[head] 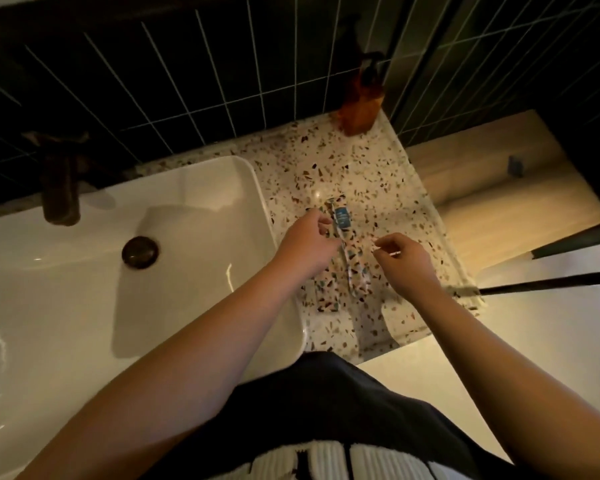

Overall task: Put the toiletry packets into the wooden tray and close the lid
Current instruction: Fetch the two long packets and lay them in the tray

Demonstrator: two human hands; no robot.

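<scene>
Hands: two, left hand point(307, 242) and right hand point(404, 259)
Packets: one clear, a packet point(342, 221) at centre; others too blurred to count
Sinks: one sink point(84, 306)
Taps: one tap point(61, 183)
Bottles: one bottle point(359, 102)

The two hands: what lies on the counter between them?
In the head view, a long toiletry packet with a terrazzo pattern and a blue label lies between the left hand and the right hand, on the speckled counter.

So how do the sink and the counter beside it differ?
The sink is plain glossy white; the counter is speckled with coloured chips. The sink is a sunken basin with a dark drain; the counter is flat. The sink holds nothing loose; the counter carries packets and an amber bottle. Both are pale and sit against the dark tiled wall.
</scene>
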